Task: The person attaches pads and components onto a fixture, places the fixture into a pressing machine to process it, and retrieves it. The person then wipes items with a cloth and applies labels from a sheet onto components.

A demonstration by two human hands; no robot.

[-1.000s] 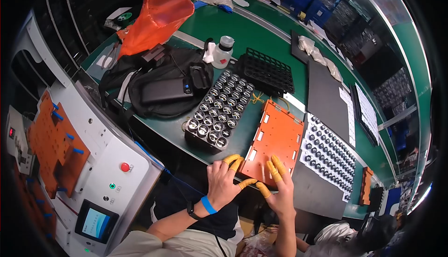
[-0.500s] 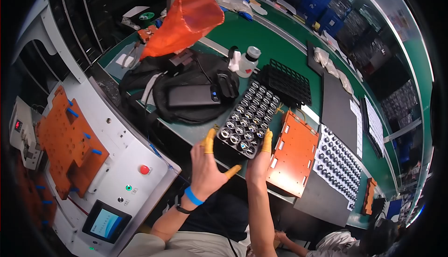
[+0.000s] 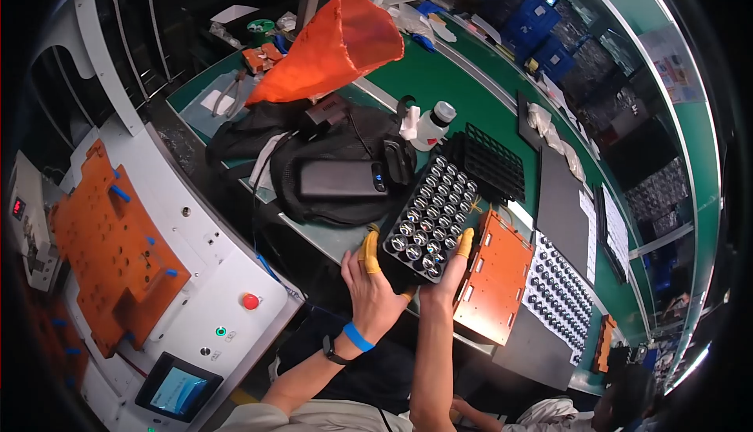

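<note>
A black tray [image 3: 426, 218] with rows of shiny round metal-and-glass parts is tilted between my two hands at the near edge of the green bench. My left hand [image 3: 375, 297], with yellow finger cots and a blue wristband, grips its near left corner. Along the right side lies the thumb of my right hand [image 3: 444, 279], also in a yellow cot. The fingers of that hand are hidden beneath the tray. Beyond the tray stands an empty-celled black tray [image 3: 494, 161], and an orange fixture plate [image 3: 494, 279] lies to the right.
A black bag [image 3: 329, 208] carries a power bank [image 3: 343, 178]. Behind are a clear bottle [image 3: 434, 126] and an orange bag [image 3: 329, 51]. White sheets with several round parts [image 3: 558, 295] lie right. A white machine [image 3: 227, 275] stands left; another person's arm [image 3: 476, 415] shows below.
My left hand has closed in on the tray's near corner, its lower cot-covered finger now against or under the edge. The camera view has shifted slightly, and the tray sits a little further right and lower.
</note>
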